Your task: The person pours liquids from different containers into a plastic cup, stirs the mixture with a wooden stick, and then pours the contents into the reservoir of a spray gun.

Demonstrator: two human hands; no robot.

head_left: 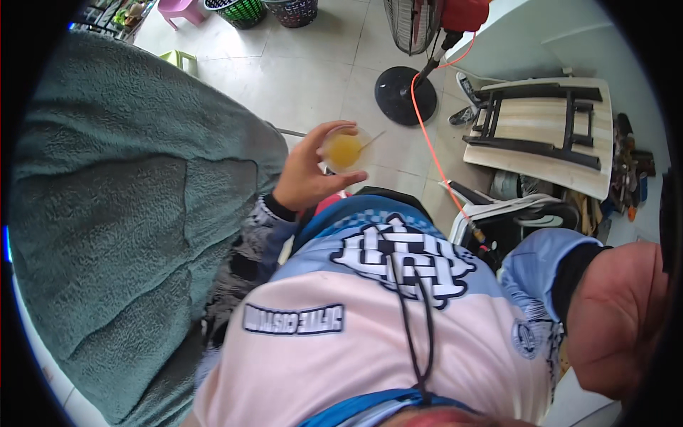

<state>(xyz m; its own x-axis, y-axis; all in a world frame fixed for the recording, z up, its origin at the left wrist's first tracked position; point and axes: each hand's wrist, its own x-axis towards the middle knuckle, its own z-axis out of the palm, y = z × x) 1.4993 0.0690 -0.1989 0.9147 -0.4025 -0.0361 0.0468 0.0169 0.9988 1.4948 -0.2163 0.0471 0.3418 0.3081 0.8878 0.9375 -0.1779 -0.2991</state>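
My left hand (313,167) is closed round the side of a clear cup (329,148), thumb on the near side and fingers on the far side. Yellow liquid (344,151) is in the cup, and a thin stick or spoon handle (373,141) leans out over its right rim. My right hand (617,320) is raised close to the camera at the right edge. Its palm side fills that area, while the fingers are hidden or cut off, so what it holds, if anything, does not show.
A grey-green blanket (128,199) covers a large surface on the left. Ahead on the tiled floor stand a fan on a round black base (405,96), baskets (292,11) and a pink stool (181,11). An orange cord (428,135) runs past a folding table (541,128) at the right.
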